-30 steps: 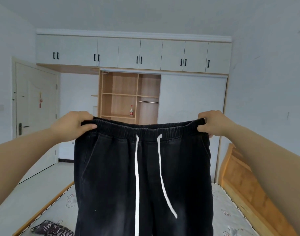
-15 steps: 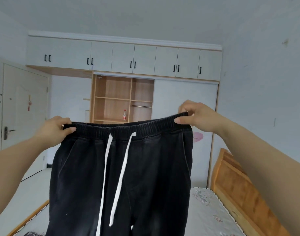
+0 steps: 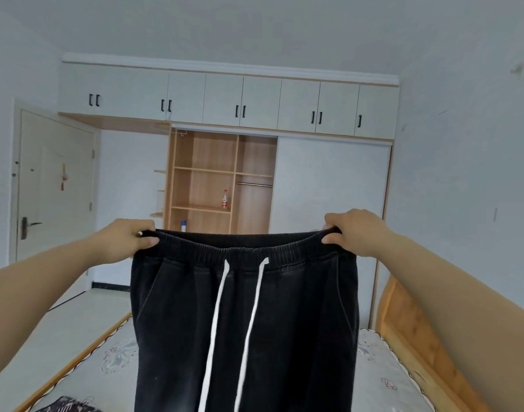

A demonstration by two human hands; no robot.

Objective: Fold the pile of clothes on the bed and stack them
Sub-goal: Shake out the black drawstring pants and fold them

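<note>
A pair of black trousers (image 3: 299, 322) with an elastic waistband and two white drawstrings hangs in the air in front of me, spread flat. My left hand (image 3: 127, 240) pinches the left end of the waistband. My right hand (image 3: 352, 230) pinches the right end. The legs drop out of view below the frame. Under the trousers lies the bed (image 3: 379, 379) with a pale patterned mattress. A dark patterned garment (image 3: 67, 404) shows at the bottom left on the mattress.
A wooden headboard (image 3: 409, 331) runs along the bed's right side. Ahead stands a white wardrobe (image 3: 329, 197) with open wooden shelves holding a bottle (image 3: 224, 199). A closed door (image 3: 52, 188) is on the left wall, with bare floor (image 3: 76, 316) beside the bed.
The trousers have swung back from the left to the centre and now hang level. My right hand has come down to the height of my left hand.
</note>
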